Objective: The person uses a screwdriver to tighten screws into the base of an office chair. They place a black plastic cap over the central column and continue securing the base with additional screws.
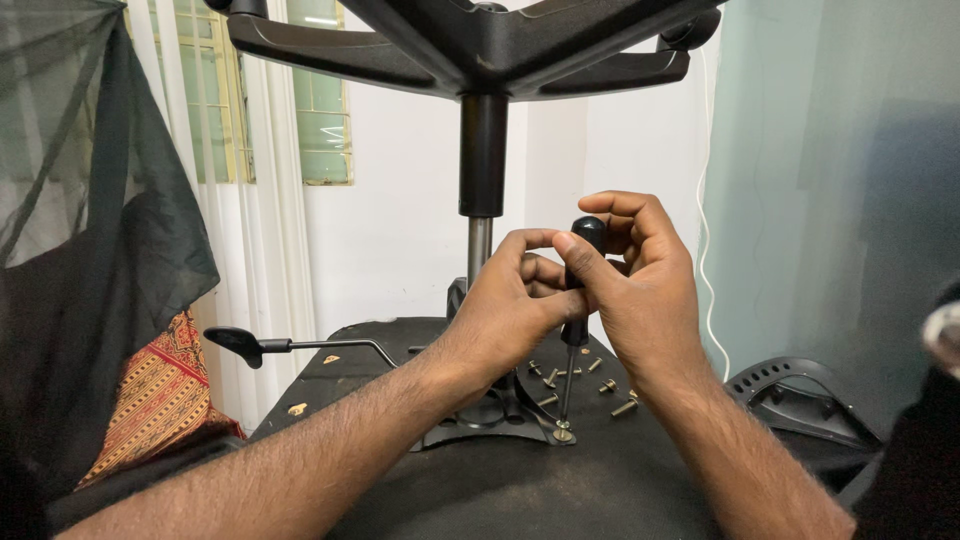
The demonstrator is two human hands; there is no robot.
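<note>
Both hands grip one black-handled screwdriver (577, 300), held upright so its tip seats in a screw (564, 434) on the black mounting plate (480, 425) under the upturned chair seat (500, 480). Left hand (510, 305) fingers clamp the handle; right hand (635, 290) fingers wrap its top. Loose screws (600, 375) lie at 1 o'clock of the tip.

I see both my forearms reaching forward, and my left hand (510, 300) and right hand (635, 285) meet together, fingers curled closed, thumbs touching.
</note>
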